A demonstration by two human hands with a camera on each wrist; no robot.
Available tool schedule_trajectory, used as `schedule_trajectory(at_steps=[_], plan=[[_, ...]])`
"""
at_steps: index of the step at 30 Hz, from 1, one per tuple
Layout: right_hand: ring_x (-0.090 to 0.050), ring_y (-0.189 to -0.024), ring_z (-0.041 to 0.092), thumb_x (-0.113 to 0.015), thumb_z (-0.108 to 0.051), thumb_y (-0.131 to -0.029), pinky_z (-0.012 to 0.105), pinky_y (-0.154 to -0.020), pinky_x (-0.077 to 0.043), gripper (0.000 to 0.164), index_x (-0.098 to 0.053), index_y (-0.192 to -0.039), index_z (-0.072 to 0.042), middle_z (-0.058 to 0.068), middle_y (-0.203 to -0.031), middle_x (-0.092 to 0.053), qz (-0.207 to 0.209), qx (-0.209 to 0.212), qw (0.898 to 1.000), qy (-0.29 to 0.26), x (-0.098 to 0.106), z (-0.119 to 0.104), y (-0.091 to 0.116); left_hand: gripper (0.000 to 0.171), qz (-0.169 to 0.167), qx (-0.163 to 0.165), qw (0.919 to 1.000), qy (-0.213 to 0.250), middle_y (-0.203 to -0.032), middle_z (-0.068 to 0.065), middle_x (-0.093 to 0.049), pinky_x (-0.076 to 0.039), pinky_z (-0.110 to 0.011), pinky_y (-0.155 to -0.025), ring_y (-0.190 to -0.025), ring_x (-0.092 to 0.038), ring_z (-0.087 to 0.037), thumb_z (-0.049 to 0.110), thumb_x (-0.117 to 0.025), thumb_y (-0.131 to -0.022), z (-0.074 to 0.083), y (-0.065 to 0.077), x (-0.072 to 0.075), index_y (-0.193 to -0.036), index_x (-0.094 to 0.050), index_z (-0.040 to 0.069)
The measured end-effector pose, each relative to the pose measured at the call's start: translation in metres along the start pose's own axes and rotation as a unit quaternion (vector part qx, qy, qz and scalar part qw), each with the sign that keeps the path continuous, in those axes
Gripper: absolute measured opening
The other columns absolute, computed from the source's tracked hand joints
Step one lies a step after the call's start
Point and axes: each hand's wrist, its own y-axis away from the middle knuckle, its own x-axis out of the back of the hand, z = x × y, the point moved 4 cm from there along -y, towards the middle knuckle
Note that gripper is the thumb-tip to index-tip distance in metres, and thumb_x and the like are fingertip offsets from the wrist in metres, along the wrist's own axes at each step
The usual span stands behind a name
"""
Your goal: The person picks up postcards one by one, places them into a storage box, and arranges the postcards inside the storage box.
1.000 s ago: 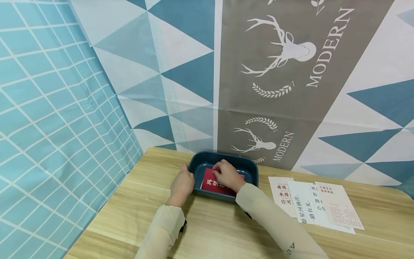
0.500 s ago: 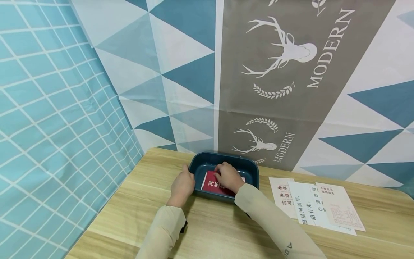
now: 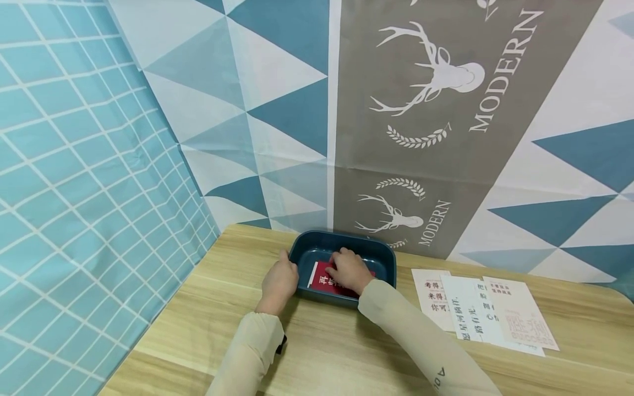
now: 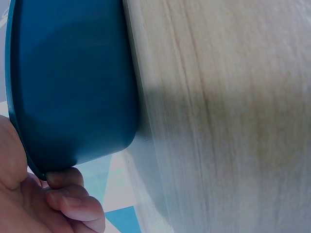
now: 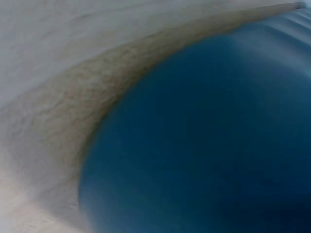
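A dark blue rectangular basin [image 3: 309, 242] stands on the table against the wall. My left hand [image 3: 280, 279] grips its left rim; in the left wrist view, the fingers of this left hand [image 4: 63, 201] curl at the rim beside the outer wall. Inside lies a red card [image 3: 322, 279] with white Chinese characters, a white strip showing along its left edge. My right hand [image 3: 350, 269] reaches into the basin and touches this card with bent fingers. Whether they pinch it is hidden. The right wrist view is filled by the basin's blurred outer wall [image 5: 204, 131].
To the right of the basin, several white printed cards [image 3: 477, 311] lie overlapping on the wooden table [image 3: 327, 352]. A patterned wall covering [image 3: 277, 132] rises behind, and blue grid-patterned sheeting [image 3: 99, 192] borders the table's left side.
My right hand has lowered slightly onto the red card. The card has shifted a little right, so more white shows at its left edge. My left hand stays on the rim.
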Motion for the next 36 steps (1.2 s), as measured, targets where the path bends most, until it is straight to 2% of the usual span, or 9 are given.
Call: schedule_trajectory(at_steps=[7, 15, 23, 29, 36], plan=[[-0.053, -0.089, 0.023, -0.063, -0.033, -0.087, 0.042, -0.088, -0.045, 0.026, -0.065, -0.096, -0.008, 0.008, -0.095, -0.059, -0.003, 0.007, 0.999, 0.035, -0.002, 0.0, -0.001, 0.026, 0.003, -0.003, 1.0, -0.001, -0.088, -0.021, -0.067, -0.05, -0.045, -0.067, -0.073, -0.064, -0.029, 0.019, -0.038, -0.096, -0.001, 0.0, 0.0, -0.116, -0.042, 0.002], [-0.051, -0.084, 0.02, -0.064, -0.033, -0.087, 0.04, -0.084, -0.045, 0.026, -0.066, -0.098, -0.01, 0.006, -0.093, -0.059, 0.001, -0.002, 1.0, 0.024, 0.003, 0.003, 0.003, 0.027, -0.002, 0.0, 1.0, -0.002, -0.09, -0.021, -0.067, -0.051, -0.045, -0.069, -0.071, -0.062, -0.028, 0.019, -0.039, -0.096, 0.001, 0.001, 0.0, -0.117, -0.042, 0.002], [-0.052, -0.079, 0.017, -0.065, -0.032, -0.086, 0.036, -0.079, -0.047, 0.024, -0.067, -0.097, -0.01, 0.004, -0.09, -0.06, -0.001, 0.009, 1.0, 0.02, 0.016, 0.004, 0.012, 0.03, -0.006, 0.004, 1.0, -0.001, -0.092, -0.021, -0.067, -0.051, -0.044, -0.069, -0.071, -0.061, -0.028, 0.019, -0.038, -0.096, 0.0, 0.001, 0.001, -0.121, -0.041, 0.002], [-0.052, -0.075, 0.016, -0.065, -0.028, -0.087, 0.034, -0.076, -0.049, 0.02, -0.068, -0.093, -0.01, 0.003, -0.087, -0.06, 0.024, 0.016, 0.999, 0.028, 0.032, 0.007, 0.021, 0.028, 0.001, 0.002, 1.0, 0.002, -0.091, -0.022, -0.067, -0.05, -0.045, -0.07, -0.072, -0.061, -0.028, 0.019, -0.038, -0.096, 0.001, 0.002, 0.003, -0.118, -0.041, 0.002], [-0.051, -0.069, 0.014, -0.065, -0.025, -0.086, 0.031, -0.067, -0.047, 0.015, -0.069, -0.087, -0.01, 0.002, -0.082, -0.059, 0.046, 0.025, 0.998, 0.027, 0.045, 0.01, 0.036, 0.033, -0.014, 0.009, 0.9998, 0.009, -0.102, -0.023, -0.066, -0.05, -0.046, -0.076, -0.077, -0.061, -0.029, 0.019, -0.037, -0.096, -0.003, 0.004, 0.002, -0.123, -0.039, 0.001]])
